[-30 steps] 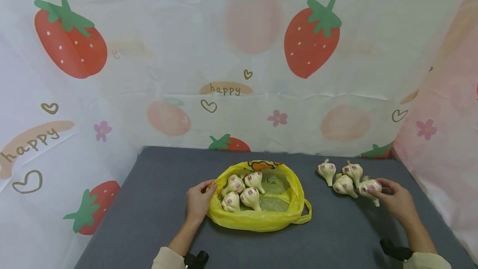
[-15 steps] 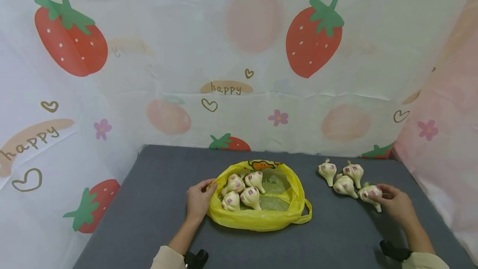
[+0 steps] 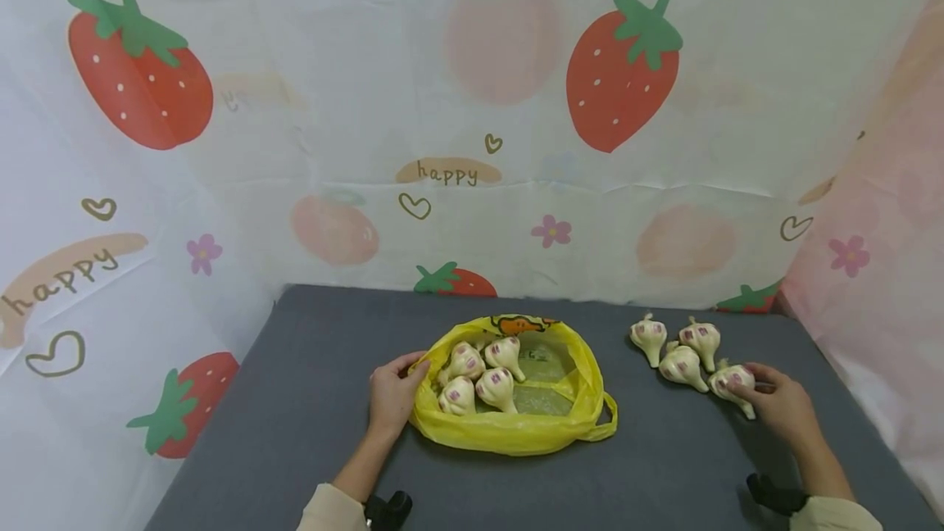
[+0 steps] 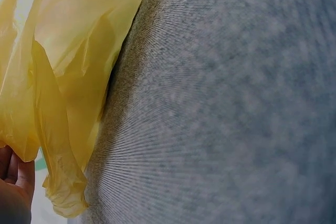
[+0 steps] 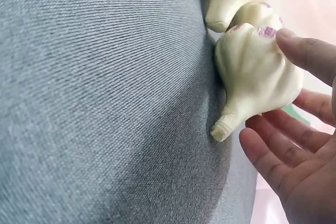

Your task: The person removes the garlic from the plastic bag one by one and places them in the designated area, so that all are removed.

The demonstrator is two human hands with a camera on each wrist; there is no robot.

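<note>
A yellow plastic bag (image 3: 509,437) stands with its mouth spread wide, several garlic bulbs (image 3: 495,389) lying in its left half. My left hand (image 3: 392,400) pinches the bag's left rim between thumb and fingers; the left wrist view shows its fingertips (image 4: 11,169) under a fold of yellow plastic. At the right, my right hand (image 3: 787,410) holds a garlic bulb (image 5: 257,69), thumb on its purple-marked top and fingers behind it. That bulb's stem points down at the cloth. Three other bulbs (image 3: 682,367) lie grouped just left of it.
Dark grey cloth (image 3: 324,351) covers the table. The bag's handle loop (image 3: 608,424) sticks out to its right. A strawberry-printed curtain (image 3: 472,105) hangs behind the table and along its sides.
My right hand and its garlic bulb have shifted slightly toward me, leaving a little more space from the neighbouring bulbs. The left hand and the bag have stayed put.
</note>
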